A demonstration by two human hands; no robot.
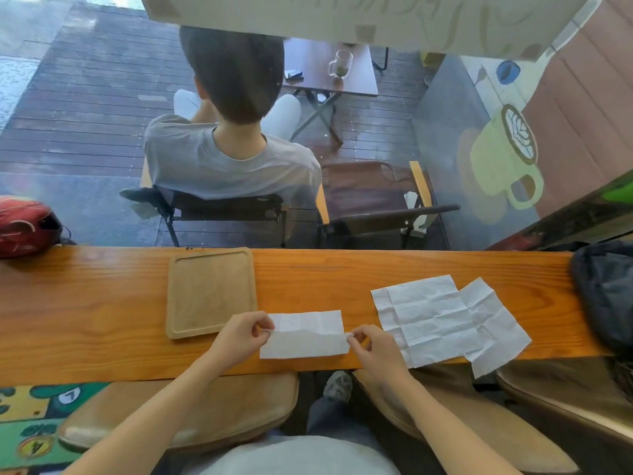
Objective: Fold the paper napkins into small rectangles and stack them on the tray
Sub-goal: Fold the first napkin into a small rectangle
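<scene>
A person stands at a wooden counter [102, 303] set against a window, folding paper napkins. The left hand [239, 337] and right hand [371, 347] each pinch one end of the half-folded napkin [303, 334], thumb and fingertips closed on the paper at the crease line. Holding both ends at once keeps the fold straight and the edges matched while the upper layer is brought over. The napkin lies flat near the counter's near edge, directly before the person, where both hands reach it evenly.

The wooden tray [209, 293] sits just left of the napkin, spanning most of the counter's depth from far edge toward near edge. It holds no napkins, so the stack is not yet begun; its closeness allows a short transfer once a rectangle is finished.

The unfolded napkins [442, 320], two creased sheets overlapping, lie to the right, one corner overhanging the near edge. Supply on the right, work in the middle and tray on the left suggest a right-to-left flow.

Judged from this layout, the task is at its start: at least one more fold is needed to make a small rectangle.
</scene>
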